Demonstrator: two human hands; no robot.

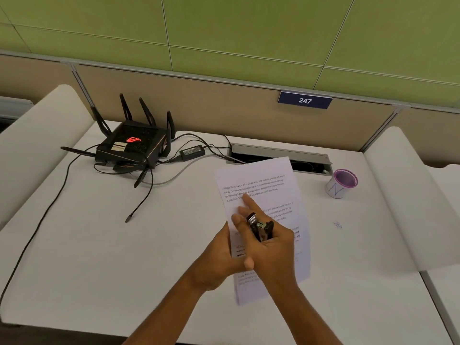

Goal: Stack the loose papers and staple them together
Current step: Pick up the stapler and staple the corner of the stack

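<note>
A stack of white printed papers (271,185) is tilted a little to the left at the middle of the desk. Its far end overlaps the cable slot. My left hand (219,262) grips the stack at its left edge, about halfway down. My right hand (268,245) lies over the sheets, crossing above the left hand, and holds a small black and silver stapler (260,229) with its metal end pointing up and left. The forefinger of that hand stretches out over the printed text. The hands hide the middle of the pages.
A black router (132,145) with antennas, a power brick (191,152) and trailing cables occupy the back left of the white desk (112,245). An open grey cable slot (311,160) runs along the back. A purple-rimmed cup (341,184) stands at the right.
</note>
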